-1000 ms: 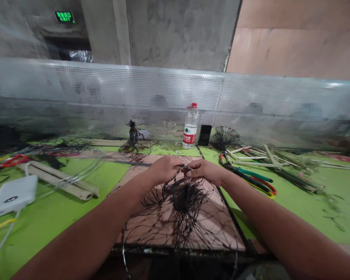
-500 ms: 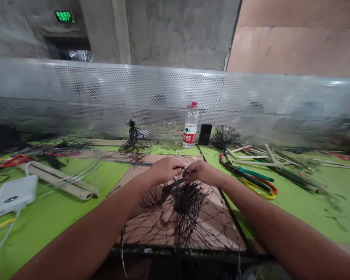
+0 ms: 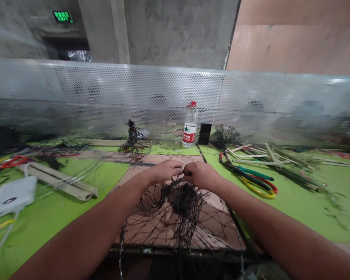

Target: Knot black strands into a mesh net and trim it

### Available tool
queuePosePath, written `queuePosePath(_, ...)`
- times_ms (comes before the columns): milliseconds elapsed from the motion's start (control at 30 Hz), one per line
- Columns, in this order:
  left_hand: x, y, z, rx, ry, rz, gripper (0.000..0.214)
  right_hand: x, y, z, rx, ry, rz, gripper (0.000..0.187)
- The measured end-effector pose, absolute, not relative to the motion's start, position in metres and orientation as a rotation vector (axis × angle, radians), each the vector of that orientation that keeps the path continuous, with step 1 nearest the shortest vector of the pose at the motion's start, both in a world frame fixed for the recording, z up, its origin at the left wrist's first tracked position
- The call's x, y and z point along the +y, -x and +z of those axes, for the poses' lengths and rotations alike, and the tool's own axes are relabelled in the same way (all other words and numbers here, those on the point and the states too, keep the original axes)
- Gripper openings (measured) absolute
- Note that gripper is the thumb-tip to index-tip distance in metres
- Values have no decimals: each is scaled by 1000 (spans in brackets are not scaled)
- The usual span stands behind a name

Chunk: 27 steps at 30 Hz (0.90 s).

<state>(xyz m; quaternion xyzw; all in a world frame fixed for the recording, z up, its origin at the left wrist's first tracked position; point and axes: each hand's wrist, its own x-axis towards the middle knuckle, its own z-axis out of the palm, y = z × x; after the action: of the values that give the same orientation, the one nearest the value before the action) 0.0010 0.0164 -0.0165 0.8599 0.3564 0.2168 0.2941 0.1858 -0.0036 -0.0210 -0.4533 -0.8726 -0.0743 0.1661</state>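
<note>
Since half a second ago, the right hand has curled inward, its fingers now tucked in a loose fist, while the left hand has barely moved. Both hold the black net by its far edge, fingertips close together and pinched narrow; the exact strand is too small to tell. The net lies bunched on a pinkish board in the near middle, its looser meshes spreading toward the near edge. Around the board is a green table. To the right lie pliers with coloured handles, and beyond them pale sticks. To the left are tan tubes and, nearer, a white box with a cable. On the far side, a red-capped bottle stands upright beside a black slab. Behind runs a perforated metal screen; far left, an exit sign glows green.
</note>
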Motion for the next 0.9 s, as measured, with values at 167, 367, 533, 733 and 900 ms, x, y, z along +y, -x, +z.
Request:
queuePosePath(167, 15, 1, -17, 906, -2108, 613, 23, -6, -184, -21, -2474, 1292, -319, 22)
queuePosePath(367, 20, 5, -15, 945, -2259, 668, 22, -4, -187, -21, -2455, 1132, -248, 26)
queuePosePath(533, 21, 8, -14, 978, -2325, 663, 27, 1, -187, -23, -2398, 1055, -2, 30)
queuePosePath(733, 16, 3, -10, 1023, -2547, 722, 20, 3, -186, -20, -1992, 1080, 1159, 37)
queuePosePath(900, 13, -3, -10, 939, -2680, 749, 13, 5, -191, -19, -1689, 1143, 1682, 29)
